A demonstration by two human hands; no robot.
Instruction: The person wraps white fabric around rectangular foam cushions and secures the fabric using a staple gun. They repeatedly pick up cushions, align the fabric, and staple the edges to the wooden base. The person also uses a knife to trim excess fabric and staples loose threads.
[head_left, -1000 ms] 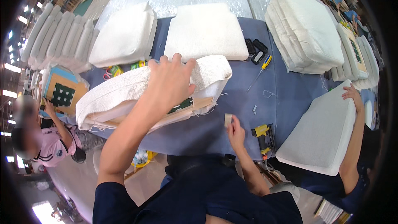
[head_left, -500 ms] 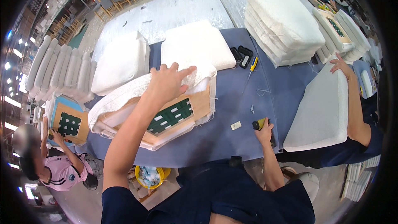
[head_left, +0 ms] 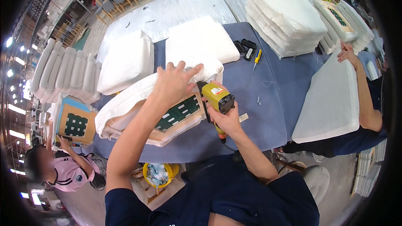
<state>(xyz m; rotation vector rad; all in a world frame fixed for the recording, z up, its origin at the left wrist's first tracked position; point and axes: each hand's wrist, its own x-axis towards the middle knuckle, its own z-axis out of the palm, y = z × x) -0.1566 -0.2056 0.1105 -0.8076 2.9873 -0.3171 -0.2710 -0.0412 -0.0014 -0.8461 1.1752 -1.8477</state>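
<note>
A seat cushion [head_left: 125, 101] stands tilted on the table before me, its wooden underside facing me. White fabric wraps its upper edge, and dark green webbing [head_left: 179, 112] crosses the frame's opening. My left hand [head_left: 172, 83] lies over the fabric edge with its fingers spread, pressing the cloth. In my right hand [head_left: 228, 119] is a yellow-green staple gun [head_left: 217, 95], gripped by its handle, with a hose at the lower end. Its nose is at the cushion's upper right corner, close to my left fingertips; whether it touches the frame is hidden.
White cushions [head_left: 201, 42] lie behind, with a tall stack [head_left: 284, 21] to the right. A yellow-handled screwdriver [head_left: 257, 56] and black cases [head_left: 245, 49] lie between. Co-workers handle a cushion [head_left: 331, 96] at right and a frame [head_left: 75, 121] at left. Below stands a yellow bucket [head_left: 171, 175].
My right hand has brought the staple gun up and left from the table's front to the cushion's right corner. My left hand stays on the fabric edge.
</note>
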